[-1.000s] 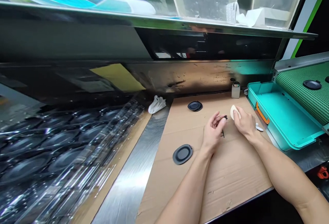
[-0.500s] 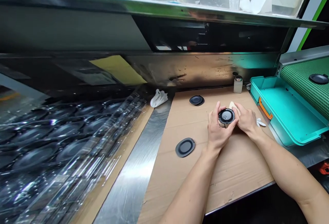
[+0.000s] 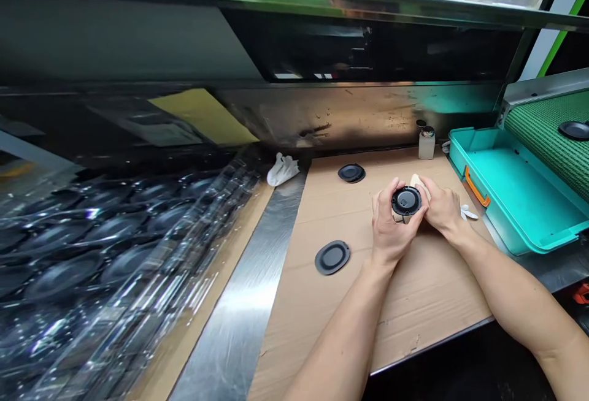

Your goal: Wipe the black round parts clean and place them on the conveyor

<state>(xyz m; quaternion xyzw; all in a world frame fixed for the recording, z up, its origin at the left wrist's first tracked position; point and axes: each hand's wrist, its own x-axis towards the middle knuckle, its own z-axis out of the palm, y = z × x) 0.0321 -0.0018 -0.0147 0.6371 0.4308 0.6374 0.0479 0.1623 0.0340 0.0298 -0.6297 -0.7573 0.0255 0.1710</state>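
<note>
My left hand point(image 3: 388, 229) is closed around a round black plastic part point(image 3: 407, 201), its ringed face turned up toward me. Something pale shows just below that part, between the fingers. Pinched in my right hand point(image 3: 442, 208) is a cream-coloured piece like a folded wipe point(image 3: 416, 181), at the part's right edge; its lower portion is hidden by the fingers. Both hands are close together over a cardboard sheet point(image 3: 322, 321). A flat black oval part point(image 3: 332, 257) lies to their left, and another black part point(image 3: 351, 173) lies farther back.
Clear trays of black parts point(image 3: 124, 229) stand at the left. A crumpled white cloth point(image 3: 282, 170) lies near the cardboard's back corner. At the back right is a small bottle point(image 3: 426, 143); beside it, a teal bin point(image 3: 529, 205) and a green conveyor belt point(image 3: 552, 128) carrying a black part.
The view has tipped slightly downward. The black part in my left hand has tilted a little, and its face now looks darker. Both hands keep their hold.
</note>
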